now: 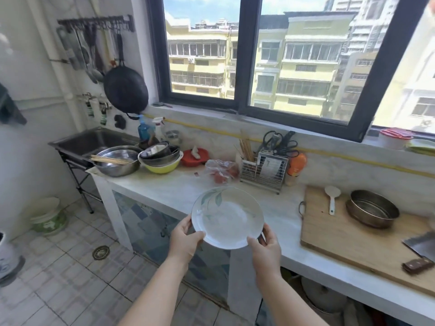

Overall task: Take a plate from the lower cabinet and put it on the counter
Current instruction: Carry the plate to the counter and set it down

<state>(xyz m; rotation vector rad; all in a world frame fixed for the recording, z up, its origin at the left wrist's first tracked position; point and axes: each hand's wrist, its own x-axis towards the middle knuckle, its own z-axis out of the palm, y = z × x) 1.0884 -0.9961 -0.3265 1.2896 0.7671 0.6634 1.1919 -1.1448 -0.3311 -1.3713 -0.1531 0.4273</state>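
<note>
A white plate (pixel 227 217) with a green leaf pattern is held tilted in the air over the front edge of the white counter (pixel 169 189). My left hand (pixel 186 240) grips its lower left rim, thumb on top. My right hand (pixel 264 247) grips its lower right rim. The lower cabinet (pixel 150 227), below the counter, has a patterned blue door that looks closed.
Stacked metal and yellow bowls (pixel 160 158) stand at the counter's left by the sink (pixel 91 142). A plastic bag (pixel 221 171) and utensil rack (pixel 263 169) sit behind the plate. A wooden cutting board (pixel 353 234) with a metal pan (pixel 372 208) and cleaver (pixel 421 245) lies to the right.
</note>
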